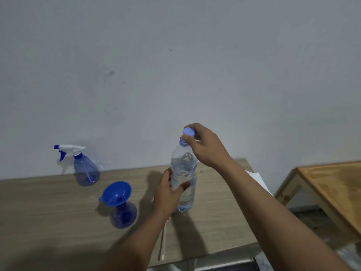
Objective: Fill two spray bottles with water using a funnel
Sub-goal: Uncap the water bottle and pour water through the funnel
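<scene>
Two bare forearms reach in from the bottom edge over a pale wood-grain desk (pixel 48 212). Nearest the viewer, a thin white plastic tube (pixel 163 243) lies flat on the desk, just beside the left forearm.

Farther in, the left hand (pixel 170 194) grips the lower body of a clear plastic water bottle (pixel 184 178). Its thumb and fingers (pixel 182 186) curl around the bottle's sides. The bottle stands upright near the middle of the desk, with its base on the surface, and holds water to about its shoulder.

To the left of that hand, and apart from it, stands a round blue translucent bottle without a spray head (pixel 123 214). A blue plastic funnel (pixel 116 193) sits in its neck, tilted towards the left.

At the top of the water bottle, the right hand (pixel 205 145) pinches a pale blue screw cap (pixel 189 132) between thumb and fingertips. The cap sits at the bottle's mouth, and whether it is still threaded on cannot be told.

Farther back on the left, close to the wall, stands a second blue translucent spray bottle (pixel 86 171), fitted with a white and blue trigger head (pixel 68 149).

At the desk's right rear edge lies a white sheet (pixel 257 178). Beyond it, to the right, is an orange-brown wooden table (pixel 332 184). A plain grey-white wall (pixel 175 65) fills the background.
</scene>
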Available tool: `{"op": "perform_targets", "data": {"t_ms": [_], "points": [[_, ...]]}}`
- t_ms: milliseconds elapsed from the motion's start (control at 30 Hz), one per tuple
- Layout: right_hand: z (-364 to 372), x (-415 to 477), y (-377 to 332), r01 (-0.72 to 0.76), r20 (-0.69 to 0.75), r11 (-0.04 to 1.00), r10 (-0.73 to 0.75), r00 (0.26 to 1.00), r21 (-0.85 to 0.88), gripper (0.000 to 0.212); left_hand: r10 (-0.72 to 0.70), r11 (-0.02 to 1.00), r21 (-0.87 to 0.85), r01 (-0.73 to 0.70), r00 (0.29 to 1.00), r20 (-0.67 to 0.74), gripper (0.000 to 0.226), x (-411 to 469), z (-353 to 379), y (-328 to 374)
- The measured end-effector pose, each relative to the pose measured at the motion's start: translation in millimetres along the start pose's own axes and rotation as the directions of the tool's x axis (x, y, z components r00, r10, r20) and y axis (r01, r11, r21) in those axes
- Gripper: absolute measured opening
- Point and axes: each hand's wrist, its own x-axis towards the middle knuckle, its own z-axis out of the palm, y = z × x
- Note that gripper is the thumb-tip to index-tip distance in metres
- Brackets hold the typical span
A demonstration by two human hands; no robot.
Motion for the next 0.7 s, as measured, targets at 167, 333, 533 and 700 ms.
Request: {"op": "perform_targets", "data": {"t_ms": [167,333,533,700], "points": [[-4,-16,19,-0.068,-0.205,0.982,0.104,0.973,0.174,0.02,0.031,1.0,0.001,-0.031,1.0,-0.004,0.054,3,-2,2],[20,-64,85,-0.262,-0.203,0.956,0.285,0.937,0.133,0.022,0.042,0.999,0.005,-0.041,0.999,-0.018,0.048,-2,-2,6],[67,-133,166,-0.434,0.078,0.883,0.453,0.888,-0.179,0.035,0.052,0.998,0.021,-0.051,0.999,-0.016,0.048,-7,0,11],[99,-172,198,-0.204,0.192,0.871,0.316,0.929,-0.447,0.026,0.021,1.0,0.007,-0.02,0.999,-0.027,0.047,-10,1,11]]}}
